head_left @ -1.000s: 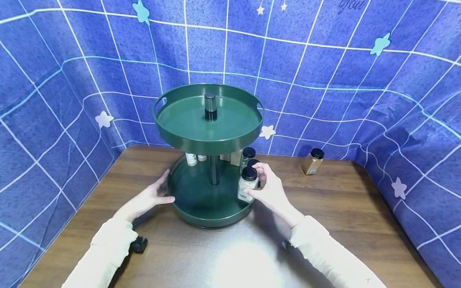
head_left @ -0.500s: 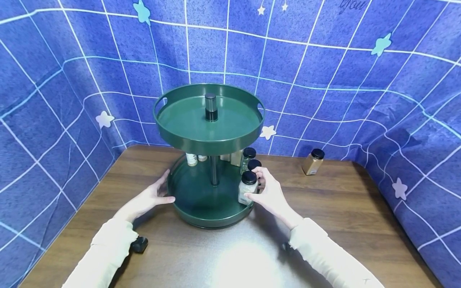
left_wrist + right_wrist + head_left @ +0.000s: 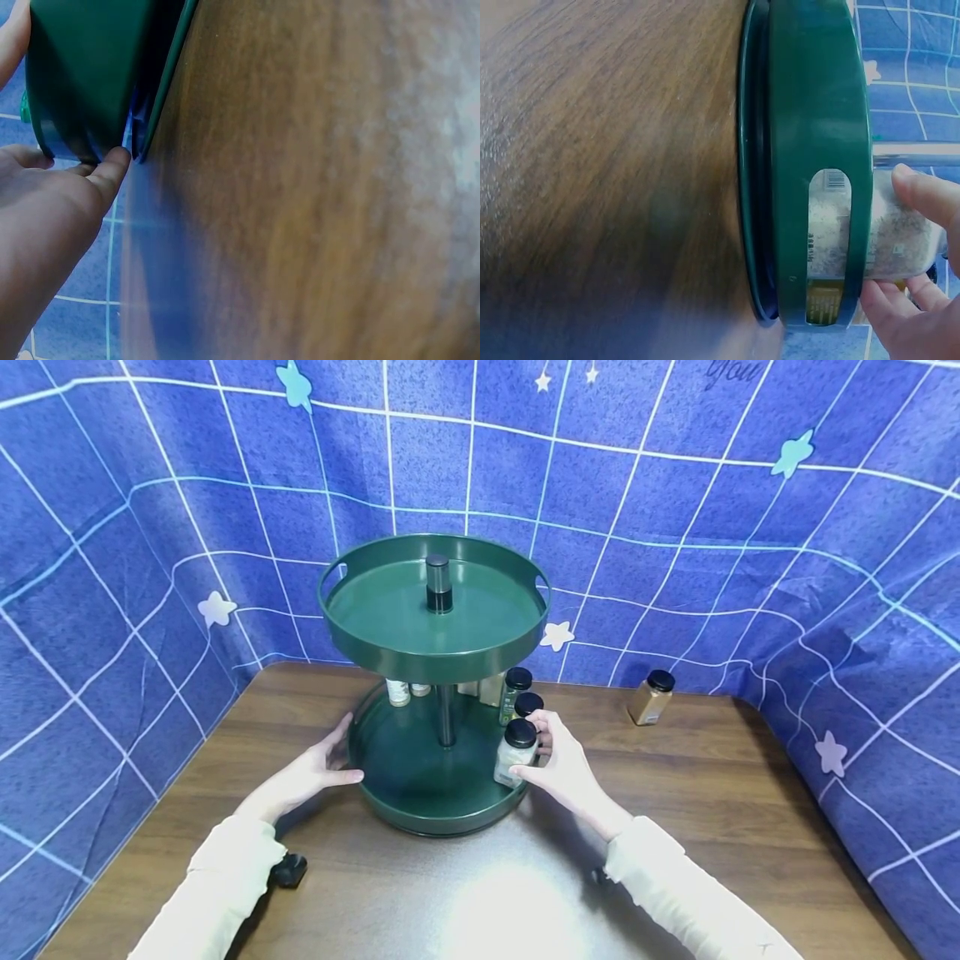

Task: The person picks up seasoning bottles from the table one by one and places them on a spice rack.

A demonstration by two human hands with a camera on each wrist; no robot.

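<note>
A two-tier green turntable rack (image 3: pixel 433 821) stands on the wooden table. At the right of its lower tray, my right hand (image 3: pixel 573 772) holds a clear spice jar (image 3: pixel 512 762) with a black lid and whitish grains. The right wrist view shows the jar (image 3: pixel 900 236) down inside the tray wall, partly visible through the oval handle slot, thumb on one side and fingers on the other. My left hand (image 3: pixel 303 781) touches the lower tray's left side, thumb and fingers spread along the wall; in the left wrist view its fingertips (image 3: pixel 116 159) meet the green wall.
Behind the held jar stand two more black-lidded jars, one greenish (image 3: pixel 514 695), one mostly hidden (image 3: pixel 528 704). White bottles (image 3: pixel 398 692) and pale jars (image 3: pixel 491 689) sit at the tray's back under the upper tray (image 3: pixel 435 664). A tan spice jar (image 3: pixel 652 697) stands on the table at right.
The held jar has come down slightly into the right side of the lower tray, and my right hand has lowered with it. My left hand has stayed in place.
</note>
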